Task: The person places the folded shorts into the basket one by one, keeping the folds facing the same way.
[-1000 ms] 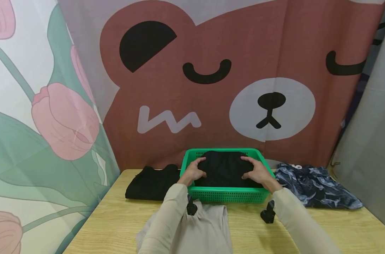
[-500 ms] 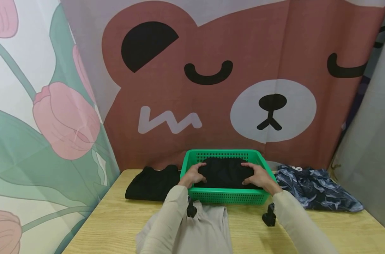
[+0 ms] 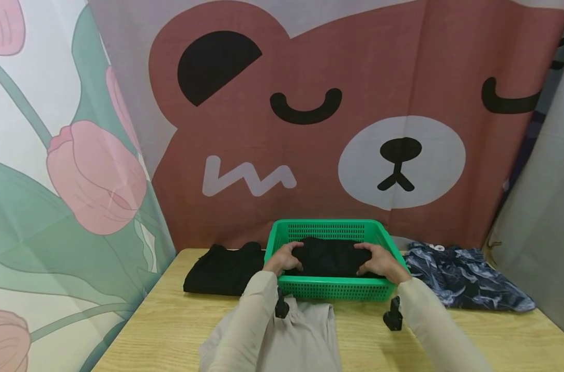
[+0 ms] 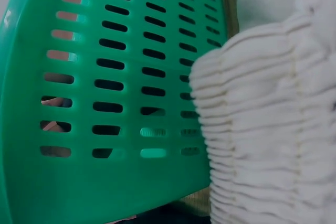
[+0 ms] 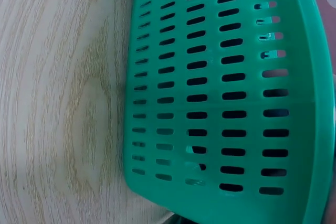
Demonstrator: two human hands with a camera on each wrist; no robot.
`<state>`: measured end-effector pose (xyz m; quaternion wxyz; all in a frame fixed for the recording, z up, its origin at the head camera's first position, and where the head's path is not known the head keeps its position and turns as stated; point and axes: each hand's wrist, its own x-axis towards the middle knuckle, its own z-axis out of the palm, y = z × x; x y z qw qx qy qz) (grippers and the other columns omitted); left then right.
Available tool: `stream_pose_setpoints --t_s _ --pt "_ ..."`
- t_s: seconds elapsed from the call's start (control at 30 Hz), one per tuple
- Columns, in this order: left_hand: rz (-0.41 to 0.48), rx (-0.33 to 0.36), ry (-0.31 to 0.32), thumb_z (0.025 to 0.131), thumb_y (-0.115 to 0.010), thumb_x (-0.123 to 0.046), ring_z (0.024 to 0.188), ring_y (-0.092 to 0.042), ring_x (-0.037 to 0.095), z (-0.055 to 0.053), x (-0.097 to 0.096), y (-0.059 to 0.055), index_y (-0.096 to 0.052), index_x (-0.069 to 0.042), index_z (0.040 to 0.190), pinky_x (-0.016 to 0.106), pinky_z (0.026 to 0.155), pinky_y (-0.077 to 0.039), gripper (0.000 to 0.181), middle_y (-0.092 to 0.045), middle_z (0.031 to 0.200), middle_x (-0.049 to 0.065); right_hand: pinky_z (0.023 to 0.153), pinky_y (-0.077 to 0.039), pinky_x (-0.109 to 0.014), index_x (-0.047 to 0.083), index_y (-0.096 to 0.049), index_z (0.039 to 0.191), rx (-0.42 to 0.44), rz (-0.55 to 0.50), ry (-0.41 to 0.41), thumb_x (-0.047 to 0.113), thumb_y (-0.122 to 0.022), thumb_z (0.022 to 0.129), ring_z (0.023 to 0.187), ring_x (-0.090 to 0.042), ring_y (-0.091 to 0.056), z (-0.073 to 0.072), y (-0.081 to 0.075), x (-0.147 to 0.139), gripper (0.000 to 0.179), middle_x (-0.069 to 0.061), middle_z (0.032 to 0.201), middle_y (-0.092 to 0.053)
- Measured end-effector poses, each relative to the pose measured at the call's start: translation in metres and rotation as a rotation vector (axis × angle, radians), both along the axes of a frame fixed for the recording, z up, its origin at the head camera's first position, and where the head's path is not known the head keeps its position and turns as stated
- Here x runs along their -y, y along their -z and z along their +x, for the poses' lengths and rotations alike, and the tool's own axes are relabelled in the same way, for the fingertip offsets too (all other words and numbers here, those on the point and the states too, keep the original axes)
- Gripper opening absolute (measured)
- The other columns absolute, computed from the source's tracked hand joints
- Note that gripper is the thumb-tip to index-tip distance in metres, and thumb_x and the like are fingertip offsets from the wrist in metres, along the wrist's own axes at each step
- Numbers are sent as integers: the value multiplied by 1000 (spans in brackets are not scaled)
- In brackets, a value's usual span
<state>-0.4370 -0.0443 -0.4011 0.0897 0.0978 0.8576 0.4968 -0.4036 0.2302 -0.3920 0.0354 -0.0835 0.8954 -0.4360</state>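
Black cloth (image 3: 330, 258) sits low inside the green basket (image 3: 335, 289), which stands on the wooden tabletop (image 3: 491, 338). Beige garment (image 3: 305, 336) spreads before the basket; dark patterned garment (image 3: 465, 279) lies on its right, black garment (image 3: 223, 268) on its left. Both hands grasp the cloth: left hand (image 3: 284, 259) at its left edge, right hand (image 3: 379, 261) at its right.

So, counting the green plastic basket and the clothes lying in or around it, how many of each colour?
Green: 1, perforated plastic basket
Black: 2, folded cloth garment beside it, cloth bundle inside
Dark blue-grey patterned: 1, rumpled cloth garment
Beige: 1, gathered-waist garment
Total: 5
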Motion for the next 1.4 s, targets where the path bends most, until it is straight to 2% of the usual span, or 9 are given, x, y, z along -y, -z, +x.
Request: stream_pose_setpoints --t_s 0.13,0.3,0.4,0.6,0.77,0.9,1.03,1.17,1.4 --pt "-19 19 8 77 -70 15 129 -39 41 -1 0 1 -49 -10 141 51 92 -44 72 -36 147 20 85 -47 -51 -5 -43 142 -8 16 -2 -7 -78 71 126 -53 -32 0 0 0 79 -36 145 -27" --pt "-78 57 28 79 -69 13 129 -39 41 -1 1 0 -48 -10 142 50 95 -43 71 -36 146 20 68 -47 -38 -7 -45 140 -4 30 -18 -11 -75 71 120 -49 -40 -2 3 0 75 -36 144 -30" --pt "-94 69 33 80 -69 13 130 -37 41 1 1 -2 -47 -10 143 50 95 -42 70 -36 146 20 64 -44 -35 -6 -45 140 7 40 -16 -12 -74 71 118 -47 -42 -4 5 1 75 -35 145 -29" --pt "-119 66 33 80 -69 13 129 -39 40 2 1 -4 -49 -8 141 48 93 -44 67 -37 145 20 70 -46 -37 -4 -47 140 -3 120 4 -10 -74 71 122 -51 -39 -5 5 3 74 -35 144 -30" --pt "-214 42 24 82 -69 11 128 -41 38 1 0 -3 -53 -7 138 44 92 -45 61 -41 144 18 77 -49 -44 -4 -50 138 -20 210 -8 -7 -75 74 123 -54 -36 -6 3 4 69 -37 143 -31" --pt "-293 4 18 82 -70 8 126 -44 38 1 -2 -3 -55 -8 137 45 91 -46 59 -45 140 18 76 -48 -43 -3 -51 137 -22 260 -18 -4 -74 76 121 -52 -40 -7 4 4 65 -36 142 -34" --pt "-379 -21 26 84 -67 7 124 -47 36 2 -4 -3 -56 -9 136 40 84 -46 55 -49 137 16 72 -47 -41 -5 -53 134 -21 289 -25 3 -71 80 111 -46 -51 -7 5 4 57 -34 137 -42" --pt "-452 -32 44 88 -62 6 123 -48 33 2 -5 -3 -56 -10 136 37 76 -42 51 -49 137 15 81 -48 -51 -7 -58 126 -46 343 -34 9 -69 84 111 -48 -51 -5 4 5 46 -30 126 -53" --pt "-567 -60 64 89 -64 -1 125 -47 33 2 -8 -2 -57 -7 133 41 91 -45 46 -53 133 15 85 -46 -54 -9 -62 119 -71 421 -48 12 -68 86 110 -49 -51 -2 2 8 40 -24 113 -61"
